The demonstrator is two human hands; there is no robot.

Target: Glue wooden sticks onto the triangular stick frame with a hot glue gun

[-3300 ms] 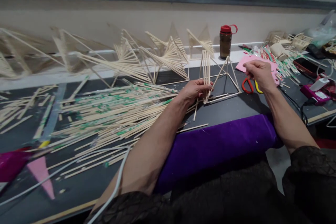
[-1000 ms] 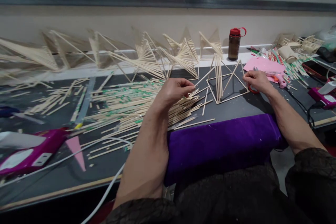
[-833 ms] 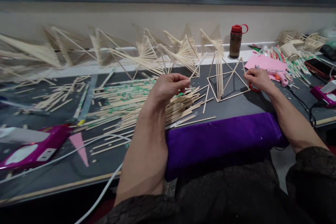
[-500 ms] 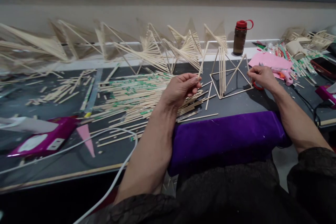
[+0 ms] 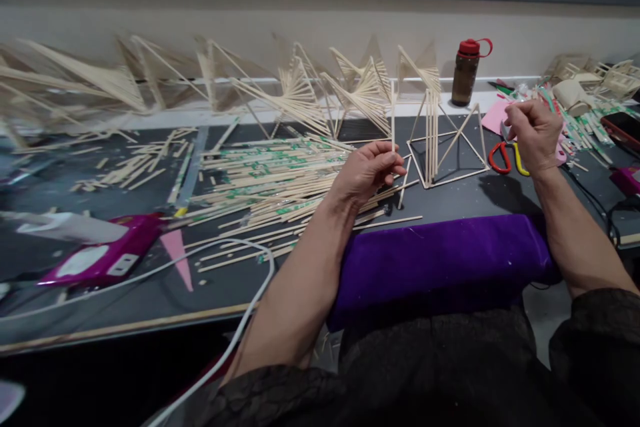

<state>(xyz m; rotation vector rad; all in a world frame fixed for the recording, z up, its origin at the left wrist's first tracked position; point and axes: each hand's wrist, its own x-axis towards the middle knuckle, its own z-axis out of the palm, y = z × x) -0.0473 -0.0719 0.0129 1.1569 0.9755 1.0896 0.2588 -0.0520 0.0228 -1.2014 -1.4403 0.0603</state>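
Observation:
My left hand [image 5: 373,173] is closed on a thin wooden chopstick [image 5: 393,117], which stands upright from between thumb and fingers. To its right a frame of glued chopsticks [image 5: 457,176] rests on the table, with several sticks rising side by side from its near left part. My right hand [image 5: 535,133] hovers past the frame with its fingers curled together; whether anything is pinched in them I cannot make out. Scissors with red and yellow handles [image 5: 500,158] lie just left of that hand, and pink paper [image 5: 494,117] is partly hidden behind it.
A large heap of chopsticks [image 5: 280,177], many in green-printed wrappers, spreads left of the frame. Twisted stick models [image 5: 290,103] line the wall beside a red-capped bottle [image 5: 465,77]. A white cable [image 5: 240,241] crosses the left front, near a magenta device [image 5: 110,250]. Purple cloth [image 5: 440,260] covers the near edge.
My right hand has left the frame's right corner and moved up and to the right, uncovering the scissors. The chopstick in my left hand has turned from leaning to nearly upright.

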